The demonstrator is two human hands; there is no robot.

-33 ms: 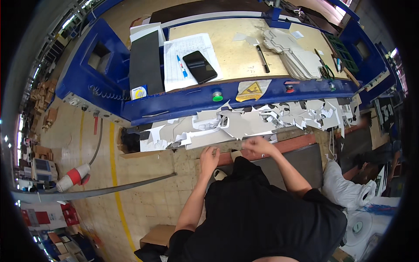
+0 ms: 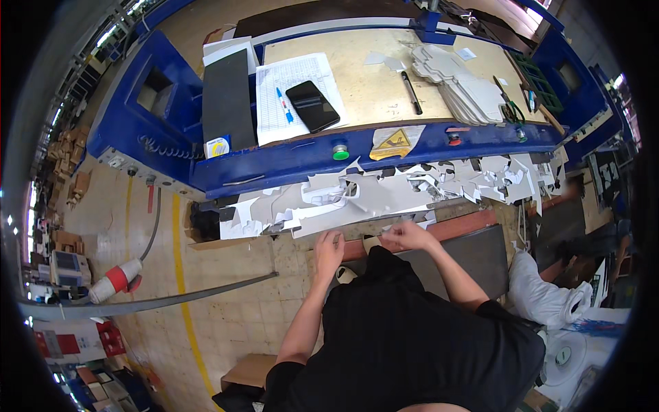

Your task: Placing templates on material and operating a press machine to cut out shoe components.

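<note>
- Left hand (image 2: 329,251): forearm rises from the lower edge, nearly upright, leaning slightly right. Fingers bent, tips up and turned inward, just below the scrap's near edge.
- Left grip: part-curled, loose-looking. No object visible in it; can't tell whether the fingers pinch anything.
- Right hand (image 2: 410,236): elbow out to the right, forearm angled up and left, hand turned in toward the left one. Fingers bent, tips pointing left.
- Right grip: part-closed, fingertips slightly blurred. Can't tell if it has hold of anything.
- Hands apart, right slightly higher; a shoe tip shows between them.
- Cut sheet scrap (image 2: 384,196): white and grey, jagged, strewn along the front of the blue machine (image 2: 274,167), just beyond both hands.
- Reddish beam (image 2: 461,225): low down, behind and right of the right hand.
- Stack of cut pieces (image 2: 473,100): on the tabletop, well apart from both hands.
</note>
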